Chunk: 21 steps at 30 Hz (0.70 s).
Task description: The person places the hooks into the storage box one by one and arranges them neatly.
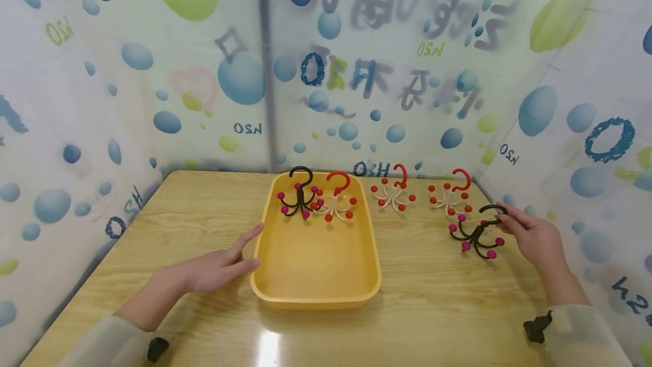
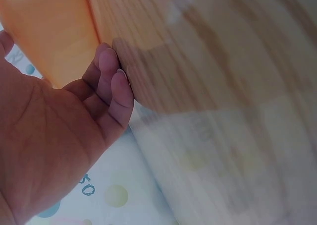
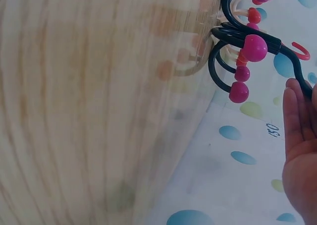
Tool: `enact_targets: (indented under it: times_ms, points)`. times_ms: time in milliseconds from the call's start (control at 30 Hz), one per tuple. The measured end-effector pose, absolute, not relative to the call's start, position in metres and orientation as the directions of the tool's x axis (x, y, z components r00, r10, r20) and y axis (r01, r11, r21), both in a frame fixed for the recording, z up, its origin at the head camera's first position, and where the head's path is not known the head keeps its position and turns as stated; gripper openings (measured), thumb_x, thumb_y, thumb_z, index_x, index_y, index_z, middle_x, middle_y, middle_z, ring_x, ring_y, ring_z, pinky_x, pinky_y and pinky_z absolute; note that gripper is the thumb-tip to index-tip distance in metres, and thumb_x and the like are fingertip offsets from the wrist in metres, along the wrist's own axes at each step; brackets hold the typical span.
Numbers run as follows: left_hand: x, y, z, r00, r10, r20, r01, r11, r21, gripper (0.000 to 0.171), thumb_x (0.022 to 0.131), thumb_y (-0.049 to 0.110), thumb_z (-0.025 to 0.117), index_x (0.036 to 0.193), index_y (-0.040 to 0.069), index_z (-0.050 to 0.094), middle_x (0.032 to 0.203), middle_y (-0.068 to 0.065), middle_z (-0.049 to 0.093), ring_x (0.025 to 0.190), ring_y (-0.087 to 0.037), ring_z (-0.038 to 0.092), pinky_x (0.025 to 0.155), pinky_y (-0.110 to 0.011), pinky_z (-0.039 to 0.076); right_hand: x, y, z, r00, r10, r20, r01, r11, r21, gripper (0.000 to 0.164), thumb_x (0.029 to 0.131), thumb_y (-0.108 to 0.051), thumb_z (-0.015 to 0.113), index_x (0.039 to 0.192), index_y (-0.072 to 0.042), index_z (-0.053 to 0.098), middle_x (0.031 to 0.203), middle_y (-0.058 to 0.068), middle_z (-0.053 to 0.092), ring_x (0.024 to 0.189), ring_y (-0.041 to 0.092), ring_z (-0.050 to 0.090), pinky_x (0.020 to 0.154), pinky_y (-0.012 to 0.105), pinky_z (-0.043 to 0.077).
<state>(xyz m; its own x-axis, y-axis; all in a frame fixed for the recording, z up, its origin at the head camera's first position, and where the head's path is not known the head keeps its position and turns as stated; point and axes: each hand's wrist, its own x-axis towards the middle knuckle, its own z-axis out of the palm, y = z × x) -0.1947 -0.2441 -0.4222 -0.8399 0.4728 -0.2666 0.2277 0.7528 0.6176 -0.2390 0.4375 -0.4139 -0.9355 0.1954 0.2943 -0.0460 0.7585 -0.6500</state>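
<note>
My right hand (image 1: 540, 240) pinches the hook of a black multi-arm hook hanger (image 1: 477, 235) with magenta ball tips, at the table's right side. In the right wrist view the black hanger (image 3: 265, 41) points away from my fingers (image 3: 299, 111). At the left side of a yellow tray (image 1: 317, 259), my left hand (image 1: 216, 269) has its index finger and thumb against the wall. Its other fingers (image 2: 121, 88) rest on the wood in the left wrist view. Inside the tray's far end lie another black hanger (image 1: 300, 194) and a white hanger with red hook and red balls (image 1: 334, 203).
Two more white hangers with red hooks stand on the wooden table (image 1: 423, 276) right of the tray: one near it (image 1: 394, 194), one farther right (image 1: 449, 200), just behind the held black hanger. Bubble-patterned curtains (image 1: 326, 112) enclose the table's back and sides.
</note>
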Motion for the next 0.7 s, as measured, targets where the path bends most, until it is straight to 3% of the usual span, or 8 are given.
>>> enact_targets:
  times_ms: [100,233,333,467,567,700]
  points:
    - [-0.1944,-0.2441,-0.422,-0.84,0.478,-0.259,0.232,0.746,0.625,0.084,0.114,0.06,0.049,0.177,0.039,-0.001,0.155,-0.034,0.056,0.146,-0.049,0.055,0.123,-0.072,0.036,-0.2393,0.437,-0.4149,-0.933,0.201,0.3,-0.052,0.748,-0.662,0.043,0.116,-0.026,0.059,0.153,-0.005,0.062,0.116,0.018,0.082,0.077,-0.025,0.061,0.053,0.025,0.051]
    - [-0.1945,-0.2441,-0.4221,-0.836,0.485,-0.256,0.235,0.739,0.631,0.083,0.114,0.059,0.049,0.177,0.038,-0.001,0.16,-0.036,0.051,0.149,-0.052,0.051,0.124,-0.073,0.034,-0.2382,0.437,-0.415,-0.933,0.2,0.3,-0.063,0.731,-0.68,0.043,0.115,-0.024,0.059,0.153,-0.004,0.062,0.111,-0.002,0.081,0.078,-0.023,0.064,0.062,0.017,0.058]
    - [-0.1947,-0.2443,-0.4222,-0.831,0.494,-0.256,0.239,0.732,0.639,0.084,0.114,0.059,0.048,0.177,0.037,-0.002,0.168,-0.037,0.04,0.154,-0.055,0.044,0.126,-0.074,0.032,-0.2375,0.4363,-0.415,-0.933,0.2,0.298,-0.065,0.723,-0.688,0.043,0.115,-0.023,0.059,0.153,-0.004,0.062,0.11,-0.009,0.079,0.079,-0.022,0.065,0.067,0.014,0.059]
    - [-0.1944,-0.2446,-0.4222,-0.834,0.49,-0.255,0.239,0.737,0.633,0.083,0.114,0.059,0.048,0.177,0.038,-0.001,0.165,-0.037,0.045,0.152,-0.054,0.048,0.125,-0.073,0.033,-0.2371,0.4346,-0.4151,-0.934,0.205,0.292,-0.05,0.734,-0.677,0.043,0.116,-0.025,0.058,0.154,-0.004,0.061,0.119,0.014,0.081,0.077,-0.024,0.063,0.066,0.016,0.059]
    - [-0.1941,-0.245,-0.4224,-0.837,0.484,-0.255,0.237,0.741,0.629,0.083,0.114,0.06,0.049,0.177,0.039,0.0,0.16,-0.037,0.051,0.149,-0.052,0.052,0.124,-0.072,0.035,-0.2363,0.4325,-0.415,-0.933,0.207,0.294,-0.044,0.746,-0.665,0.043,0.116,-0.023,0.057,0.154,-0.004,0.061,0.129,0.031,0.075,0.076,-0.025,0.061,0.065,0.016,0.059]
    - [-0.1944,-0.2455,-0.4235,-0.836,0.486,-0.254,0.234,0.736,0.635,0.083,0.114,0.059,0.049,0.177,0.038,0.0,0.16,-0.036,0.051,0.149,-0.05,0.051,0.124,-0.072,0.035,-0.2337,0.4313,-0.4143,-0.931,0.203,0.303,-0.043,0.764,-0.644,0.043,0.116,-0.024,0.057,0.153,-0.003,0.062,0.131,0.033,0.073,0.076,-0.027,0.058,0.063,0.014,0.057]
